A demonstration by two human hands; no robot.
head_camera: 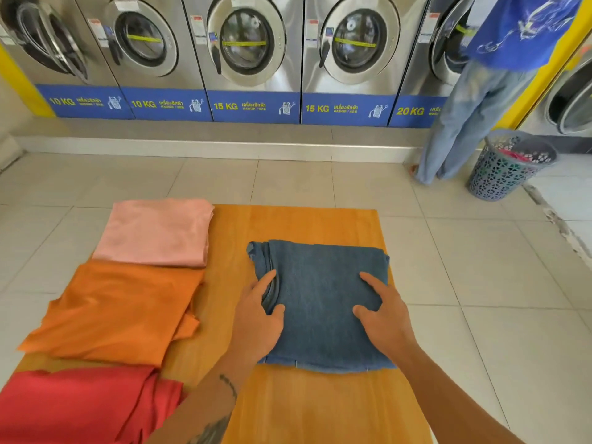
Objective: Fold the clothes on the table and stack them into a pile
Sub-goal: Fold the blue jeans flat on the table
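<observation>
- Surface (304, 225): an orange-brown wooden top on which four garments are laid out; no pile has been formed yet, so the stacking part of the task is judged to be wholly outstanding.
- Red garment (80, 405): spread loosely at the near left corner and partly cut off by the frame edge; it is judged to be unfolded.
- Orange garment (118, 309): laid just beyond the red one, roughly flattened but with a loose flap at its right edge, so a proper fold is judged to remain to be done.
- Denim garment (323, 302): folded into a compact rectangle right of centre, well apart from the left-hand column (it is the piece in hand, and its fold appears nearly finished).
- Pink garment (157, 232): seen folded into a neat rectangle at the far left, touching the far edge of the orange one.
- Left hand (256, 318): rested on the denim's left edge, the grip loose, with fingers tucked at the layered fold and nothing lifted.
- Right hand (381, 312): pressed flat and spread on top of the denim, near its right side; nothing is grasped.
</observation>
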